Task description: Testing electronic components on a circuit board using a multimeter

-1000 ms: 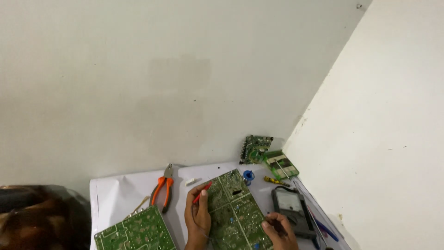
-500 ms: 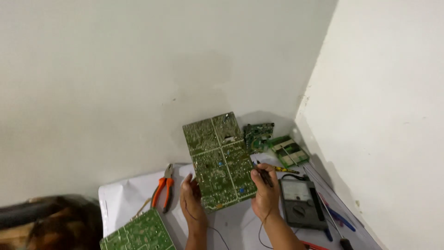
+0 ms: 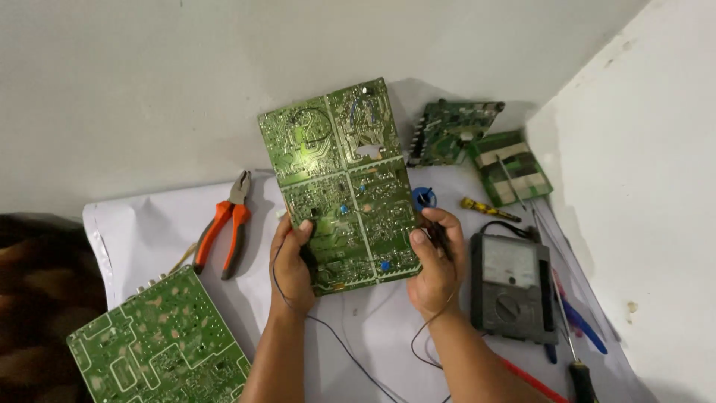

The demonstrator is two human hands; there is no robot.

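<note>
Now We Hold the Board Up for Inspection

We have the large green printed circuit board (image 3: pixel 344 183) raised off the white sheet (image 3: pixel 149 231), solder side toward us and tilted upright, so the step in hand looks like turning it for a close look. Our left hand (image 3: pixel 292 261) grips its lower left edge, thumb curled over the face and fingers closed behind. Our right hand (image 3: pixel 435 263) clasps the lower right edge, fingers closed on the board and pinching what appears to be a dark probe lead against it. Thin wires trail down from both wrists. Both forearms rise from below, wrists slightly bent inward. Just right sits a grey analogue multimeter (image 3: pixel 513 287); orange-handled pliers (image 3: pixel 225 224) lie left. Any next move calls for a steady two-sided grip, since the board is wide and thin.
</note>
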